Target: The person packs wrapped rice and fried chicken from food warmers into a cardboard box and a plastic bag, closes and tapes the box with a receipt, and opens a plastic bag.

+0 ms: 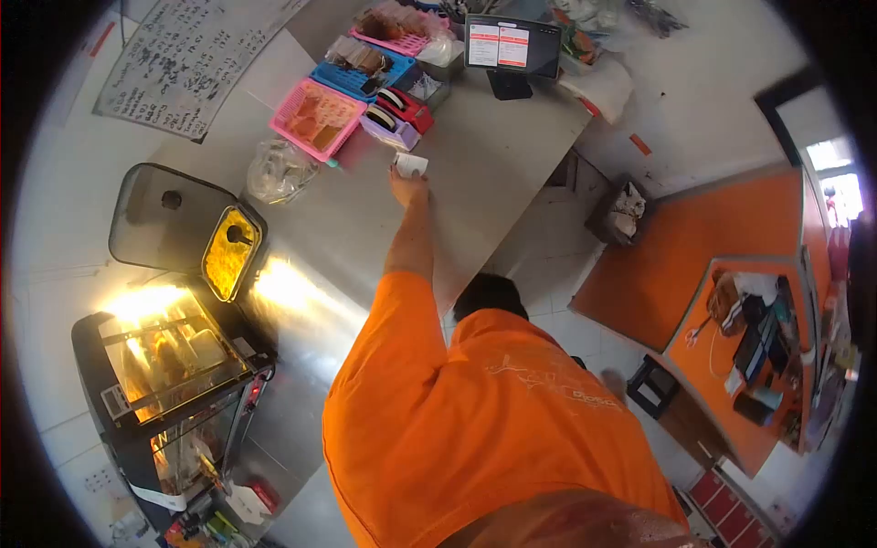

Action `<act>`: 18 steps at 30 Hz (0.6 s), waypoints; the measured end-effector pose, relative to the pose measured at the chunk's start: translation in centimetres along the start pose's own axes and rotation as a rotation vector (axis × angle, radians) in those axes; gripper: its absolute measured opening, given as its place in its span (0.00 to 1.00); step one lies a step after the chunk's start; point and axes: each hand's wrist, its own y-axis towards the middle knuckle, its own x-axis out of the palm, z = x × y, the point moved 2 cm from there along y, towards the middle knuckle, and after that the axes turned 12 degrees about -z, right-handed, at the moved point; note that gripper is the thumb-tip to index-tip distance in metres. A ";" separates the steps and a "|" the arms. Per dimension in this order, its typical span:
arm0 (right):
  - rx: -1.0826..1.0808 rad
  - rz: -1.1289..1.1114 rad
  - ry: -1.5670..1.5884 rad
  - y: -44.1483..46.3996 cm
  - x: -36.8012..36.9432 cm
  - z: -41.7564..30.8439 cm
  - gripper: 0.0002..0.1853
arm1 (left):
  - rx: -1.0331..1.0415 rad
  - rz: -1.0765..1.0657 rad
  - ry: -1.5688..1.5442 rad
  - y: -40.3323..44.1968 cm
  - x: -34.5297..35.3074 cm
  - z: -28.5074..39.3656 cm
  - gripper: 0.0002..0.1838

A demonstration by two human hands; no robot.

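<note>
My left arm in an orange sleeve reaches out over the grey counter [493, 137]. My left hand [407, 185] is closed on a small white paper [412, 165] at the counter surface. Just beyond the paper stand a purple tape dispenser [391, 130] and a red tape dispenser [408, 108]. Low beside my orange shirt, on its right, a blurred, skin-coloured patch looks like my right hand [614, 384]; its fingers cannot be made out.
Pink [315, 121] and blue [365, 68] baskets hold packets at the counter's back. A screen [512, 47] stands beyond. Left are a plastic bag [279, 172], a yellow food tray [230, 251] and a lit display case [169, 365]. An orange desk [703, 237] is right, beside a bin [619, 210].
</note>
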 end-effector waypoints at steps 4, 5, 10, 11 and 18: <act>0.338 -0.271 0.160 13.4 -19.8 -1.3 0.12 | 0.064 0.134 0.461 1.2 2.5 4.5 0.38; 0.257 -0.107 0.953 14.8 -23.5 -3.3 0.12 | 0.084 0.162 0.570 1.8 3.1 4.0 0.38; 0.371 0.157 1.235 21.3 -37.8 -13.9 0.12 | -0.088 0.254 1.129 -3.1 5.3 8.9 0.30; 0.335 0.131 1.265 22.9 -37.6 -13.4 0.13 | -0.076 0.270 1.246 -3.3 5.3 7.5 0.29; 0.241 -0.150 0.597 30.6 -34.8 -4.6 0.12 | -0.039 0.181 1.403 -3.2 6.7 5.8 0.30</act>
